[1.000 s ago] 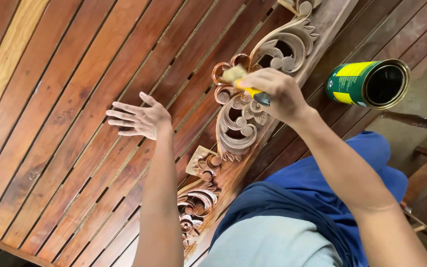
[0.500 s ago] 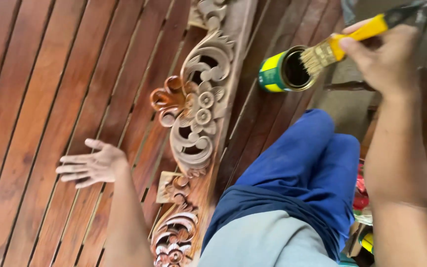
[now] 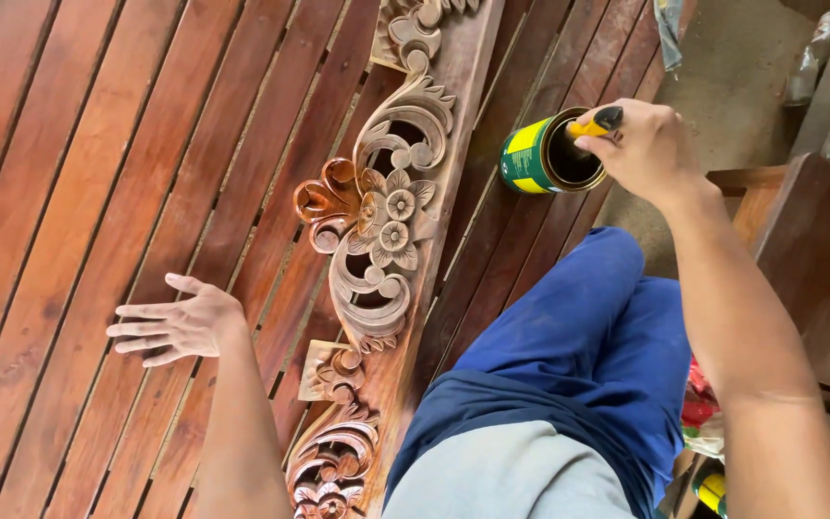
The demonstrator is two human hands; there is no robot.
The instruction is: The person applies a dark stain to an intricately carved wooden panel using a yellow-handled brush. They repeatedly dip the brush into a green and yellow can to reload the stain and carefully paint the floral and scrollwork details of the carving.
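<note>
While the person sat over the slatted wooden platform (image 3: 98, 144), the step in hand looked like loading the brush: the right hand (image 3: 647, 149), upper right of the frame, was closed around the yellow-and-black brush handle (image 3: 596, 122), the bristles sunk out of sight in the open green-and-yellow tin (image 3: 548, 154). Down the frame's middle lay 1 long carved wooden panel (image 3: 386, 221), its scrolls and flowers partly glossy. At lower left, the left hand (image 3: 177, 322) hovered with fingers spread, holding nothing. Judging from this, the next move would call for lifting the wet brush clear without drips and working it into the carving's recesses. Counted: 1 platform, 1 panel, 1 tin, 1 brush, 2 hands.
</note>
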